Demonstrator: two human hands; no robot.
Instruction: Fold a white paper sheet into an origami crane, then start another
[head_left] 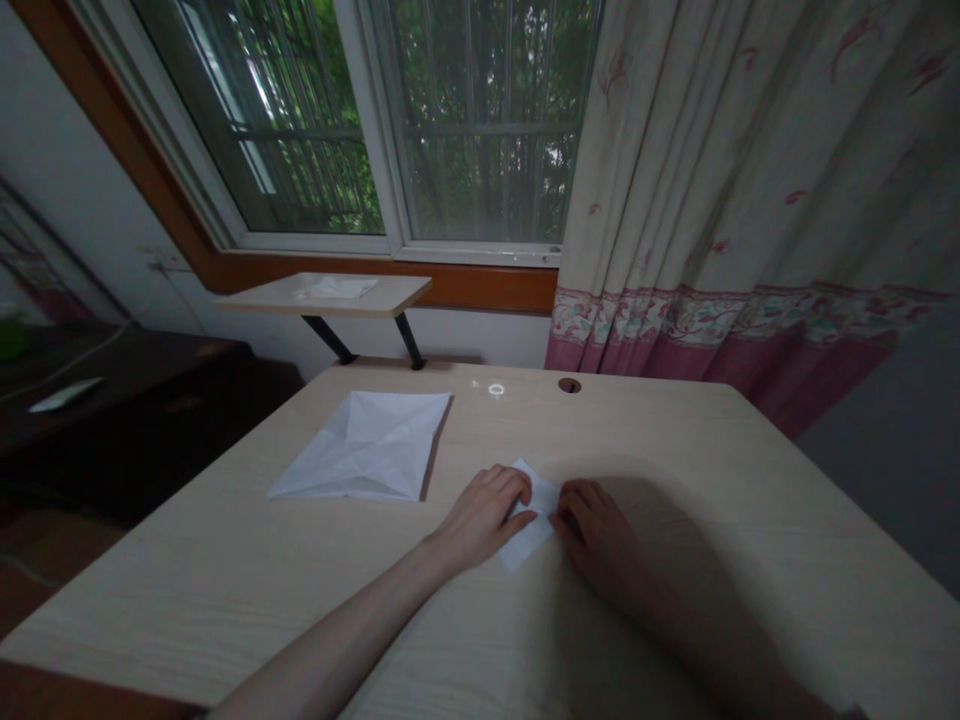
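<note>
A small piece of folded white paper lies on the table in front of me, its corners pointing toward and away from me. My left hand is at its left side, fingers curled over the upper part and thumb pressing lower down. On the right, my right hand pinches the paper's right edge between thumb and bent fingers. Both hands partly cover the paper, so its full shape is hidden. Farther left rests a larger creased white sheet, spread out and touched by neither hand.
The pale wooden table has a round cable hole near its back edge. A raised shelf on black legs stands back left with crumpled white paper on it. Behind are a window and a floral curtain. A dark desk stands left.
</note>
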